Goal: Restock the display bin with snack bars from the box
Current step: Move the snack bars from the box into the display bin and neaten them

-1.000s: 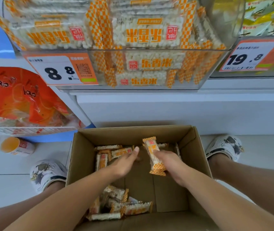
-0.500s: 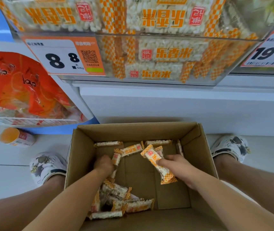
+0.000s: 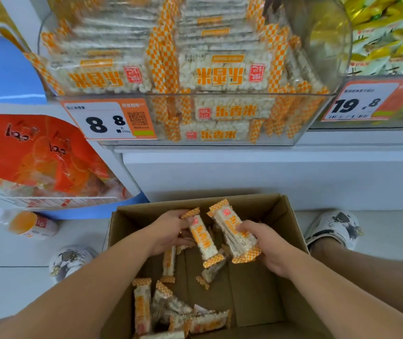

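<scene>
While both hands hover inside the cardboard box (image 3: 291, 243), the left hand (image 3: 168, 232) pinches one snack bar (image 3: 204, 237) and the right hand (image 3: 269, 245) clamps a bunch of bars (image 3: 232, 231), below the clear display bin (image 3: 301, 133).

Both bare forearms reached forward and down, converging toward each other. The left hand (image 3: 171, 232) curled, fingers and thumb pinching one snack bar (image 3: 204, 238) near its top end. Just beside it, the right hand (image 3: 266, 245) wrapped its fingers around a small bundle of bars (image 3: 232, 230), knuckles facing up, the two hands nearly touching.
</scene>
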